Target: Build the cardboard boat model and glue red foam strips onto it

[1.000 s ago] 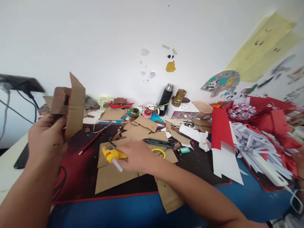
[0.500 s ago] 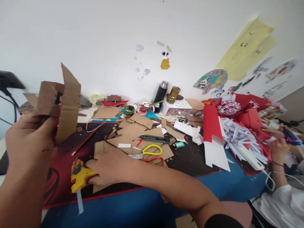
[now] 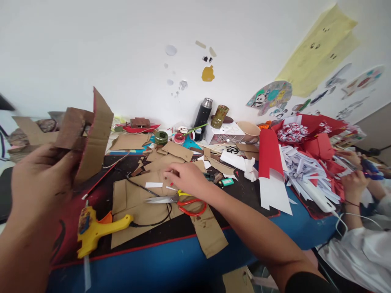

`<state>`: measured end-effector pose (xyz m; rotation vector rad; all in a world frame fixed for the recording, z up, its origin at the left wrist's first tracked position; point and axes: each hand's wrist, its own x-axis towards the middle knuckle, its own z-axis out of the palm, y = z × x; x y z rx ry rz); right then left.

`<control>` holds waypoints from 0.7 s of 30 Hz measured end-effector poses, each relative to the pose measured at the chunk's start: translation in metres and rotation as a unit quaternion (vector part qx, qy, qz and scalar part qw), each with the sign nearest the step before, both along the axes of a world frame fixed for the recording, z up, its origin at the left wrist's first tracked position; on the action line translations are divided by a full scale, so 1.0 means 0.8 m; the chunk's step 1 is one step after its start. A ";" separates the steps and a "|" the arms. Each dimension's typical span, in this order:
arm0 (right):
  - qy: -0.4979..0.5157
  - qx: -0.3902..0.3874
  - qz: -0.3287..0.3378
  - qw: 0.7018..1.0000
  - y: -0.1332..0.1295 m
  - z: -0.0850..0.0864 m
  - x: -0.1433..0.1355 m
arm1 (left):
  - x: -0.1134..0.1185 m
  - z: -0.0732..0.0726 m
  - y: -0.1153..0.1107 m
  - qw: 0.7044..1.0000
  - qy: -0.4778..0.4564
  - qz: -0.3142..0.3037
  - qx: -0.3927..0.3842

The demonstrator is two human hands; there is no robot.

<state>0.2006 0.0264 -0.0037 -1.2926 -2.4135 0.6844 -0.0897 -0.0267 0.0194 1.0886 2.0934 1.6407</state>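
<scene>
My left hand [image 3: 42, 179], at the left, is closed around a small model of brown-painted cardboard [image 3: 71, 128] with an upright cardboard panel [image 3: 97, 134] on its right side, raised above the table. My right hand [image 3: 187, 177] hovers over the cardboard scraps with loosely bent fingers, apparently holding nothing. Beneath its wrist is a utility knife [image 3: 209, 176], mostly hidden. Close below lie scissors [image 3: 165, 199] with one yellow and one red handle loop. A yellow glue gun [image 3: 97, 232] with a clear glue stick rests at the table's front left, untouched.
Cardboard pieces [image 3: 128, 203] cover the middle of the dark mat. A green lighter [image 3: 227, 182], a black thermos [image 3: 203, 114] and paint jars [image 3: 161, 137] lie beyond. At right are red paper [image 3: 269, 154], white paper strips [image 3: 301, 171] and another person's hand [image 3: 354, 185].
My right hand has let go of the glue gun and moved right and away from me, over the scissors and knife. My left hand still holds the cardboard model, slightly further right.
</scene>
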 end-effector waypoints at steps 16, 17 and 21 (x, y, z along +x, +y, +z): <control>-0.219 0.075 0.091 0.969 0.004 -0.014 0.019 | 0.032 0.008 -0.009 0.997 0.019 -0.061 -0.051; -0.230 0.078 0.096 0.965 0.006 -0.014 0.017 | 0.033 0.009 -0.011 0.997 0.019 -0.064 -0.049; -0.267 0.068 0.114 0.955 0.006 -0.008 0.013 | 0.034 0.012 -0.015 0.993 0.016 -0.100 -0.066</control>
